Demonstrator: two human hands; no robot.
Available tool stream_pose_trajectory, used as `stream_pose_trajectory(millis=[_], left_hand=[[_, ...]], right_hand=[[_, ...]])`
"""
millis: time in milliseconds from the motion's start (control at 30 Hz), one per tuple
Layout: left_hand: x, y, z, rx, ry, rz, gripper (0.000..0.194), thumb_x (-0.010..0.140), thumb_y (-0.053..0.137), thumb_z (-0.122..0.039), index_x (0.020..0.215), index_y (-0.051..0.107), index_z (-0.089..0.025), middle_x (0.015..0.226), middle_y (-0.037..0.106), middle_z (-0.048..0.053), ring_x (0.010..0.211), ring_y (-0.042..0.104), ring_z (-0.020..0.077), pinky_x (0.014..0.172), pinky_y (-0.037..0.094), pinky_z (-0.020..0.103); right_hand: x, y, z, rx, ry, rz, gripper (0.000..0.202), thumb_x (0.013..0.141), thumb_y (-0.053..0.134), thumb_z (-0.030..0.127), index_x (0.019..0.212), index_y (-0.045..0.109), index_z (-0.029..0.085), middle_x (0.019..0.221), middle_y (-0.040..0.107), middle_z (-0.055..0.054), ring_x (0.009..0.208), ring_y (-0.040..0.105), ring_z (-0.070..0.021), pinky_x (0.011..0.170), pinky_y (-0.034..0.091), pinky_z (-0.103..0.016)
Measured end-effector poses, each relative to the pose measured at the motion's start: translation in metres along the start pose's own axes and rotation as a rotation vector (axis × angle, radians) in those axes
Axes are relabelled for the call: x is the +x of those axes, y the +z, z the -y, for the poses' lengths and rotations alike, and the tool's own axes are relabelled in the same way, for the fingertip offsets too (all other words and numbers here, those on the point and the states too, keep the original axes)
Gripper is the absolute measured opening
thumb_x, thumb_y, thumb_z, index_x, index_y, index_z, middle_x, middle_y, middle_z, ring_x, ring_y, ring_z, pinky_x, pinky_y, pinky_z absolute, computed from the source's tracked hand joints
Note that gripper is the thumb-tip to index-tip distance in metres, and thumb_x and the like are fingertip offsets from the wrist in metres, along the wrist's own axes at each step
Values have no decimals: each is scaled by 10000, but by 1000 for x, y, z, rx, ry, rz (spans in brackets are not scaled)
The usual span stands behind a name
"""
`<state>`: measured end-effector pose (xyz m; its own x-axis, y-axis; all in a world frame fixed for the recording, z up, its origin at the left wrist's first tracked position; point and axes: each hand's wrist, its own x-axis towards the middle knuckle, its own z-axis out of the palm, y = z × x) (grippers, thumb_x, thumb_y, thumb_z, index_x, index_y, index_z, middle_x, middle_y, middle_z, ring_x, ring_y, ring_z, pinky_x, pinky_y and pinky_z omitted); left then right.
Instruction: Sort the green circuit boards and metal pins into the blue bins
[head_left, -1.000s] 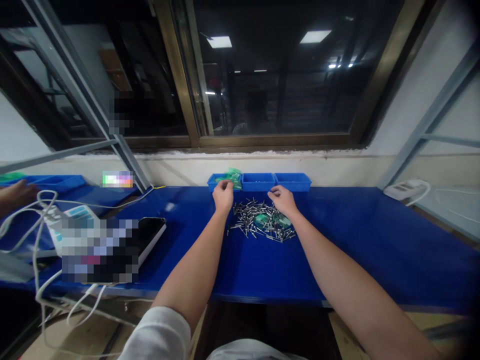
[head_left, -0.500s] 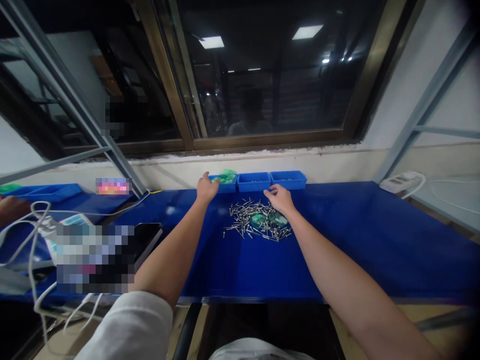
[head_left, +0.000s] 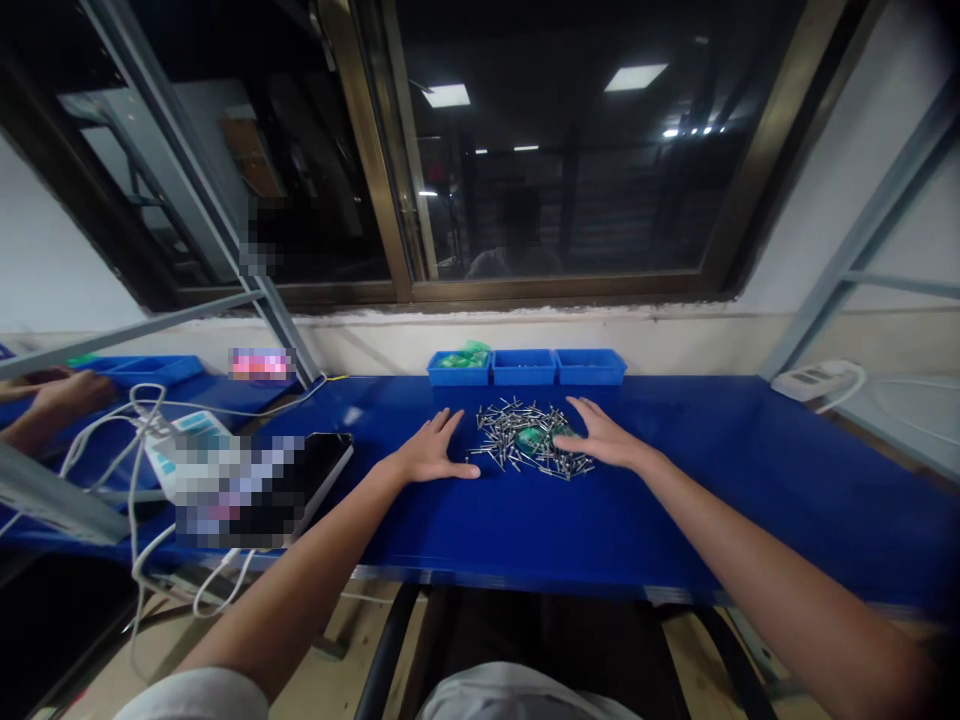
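Observation:
A loose heap of metal pop rivets [head_left: 517,430] lies on the blue table [head_left: 510,530], with a green plastic bag [head_left: 532,438] among them. My left hand [head_left: 433,450] is just left of the heap, its fingers apart and holding nothing. On the right side, my right hand [head_left: 596,437] is open too, thumb over the edge of the heap and fingers spread. Behind the heap stand three blue bins in a row. The left bin [head_left: 459,375] holds green plastic packets; in the middle bin [head_left: 523,367] and the right bin [head_left: 590,367] the contents are hard to make out.
A dark phone-like device [head_left: 319,480] and white cables [head_left: 139,480] lie to the left. Another person's hands [head_left: 64,400] are by a blue tray [head_left: 154,370] at far left. A white power strip [head_left: 814,380] sits at the right, near a grey metal post [head_left: 874,210].
My left hand has drawn back from the left bin to the heap's left side. My right hand has come down from near the bins to the heap's right side and opened.

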<state>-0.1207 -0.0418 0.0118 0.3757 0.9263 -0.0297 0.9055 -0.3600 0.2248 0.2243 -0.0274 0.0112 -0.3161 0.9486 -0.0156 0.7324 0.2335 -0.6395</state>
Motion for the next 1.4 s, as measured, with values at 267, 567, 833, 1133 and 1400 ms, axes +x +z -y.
stream_pose_trajectory(millis=[267, 567, 833, 1133, 1400], left_hand=[[25, 19, -37, 46, 72, -17, 1186, 578, 478, -824, 1469, 43, -174, 1514, 11, 173, 1387, 43, 350, 1113, 112, 478], [61, 22, -49, 20, 82, -83, 1081, 589, 533, -779, 1438, 214, -189, 1508, 160, 167, 1375, 171, 345, 1106, 166, 452], [72, 25, -49, -2, 48, -147, 1067, 588, 527, -783, 1413, 284, -152, 1474, 252, 194, 1339, 268, 359, 1088, 228, 444], [89, 6, -48, -110, 50, -157, 931, 646, 508, -751, 1385, 353, -207, 1479, 276, 136, 1357, 249, 308, 1102, 195, 443], [109, 0, -55, -395, -95, -502, 629, 801, 414, -645, 1161, 589, -160, 1184, 613, 102, 1099, 555, 243, 938, 415, 313]], right_hand=[[-23, 34, 17, -321, -100, 62, 1218, 537, 540, 813, 1448, -82, 295, 1512, -200, -74, 1360, -142, -398, 1091, 55, -582], [27, 38, 20, -337, -104, -19, 1143, 560, 508, 823, 1462, 96, 254, 1532, 2, -147, 1375, 18, -418, 1090, 105, -551], [55, 38, 11, -266, -181, -61, 1127, 546, 599, 758, 1451, 181, 232, 1506, 166, -164, 1375, 147, -366, 1088, 146, -513], [74, 28, 15, 56, -101, -206, 820, 667, 596, 630, 1375, 365, 286, 1393, 427, -91, 1290, 354, -325, 1043, 233, -513], [92, 36, 5, 289, -56, -512, 563, 724, 557, 544, 1157, 580, 186, 1133, 626, -97, 1047, 567, -241, 928, 409, -383]])
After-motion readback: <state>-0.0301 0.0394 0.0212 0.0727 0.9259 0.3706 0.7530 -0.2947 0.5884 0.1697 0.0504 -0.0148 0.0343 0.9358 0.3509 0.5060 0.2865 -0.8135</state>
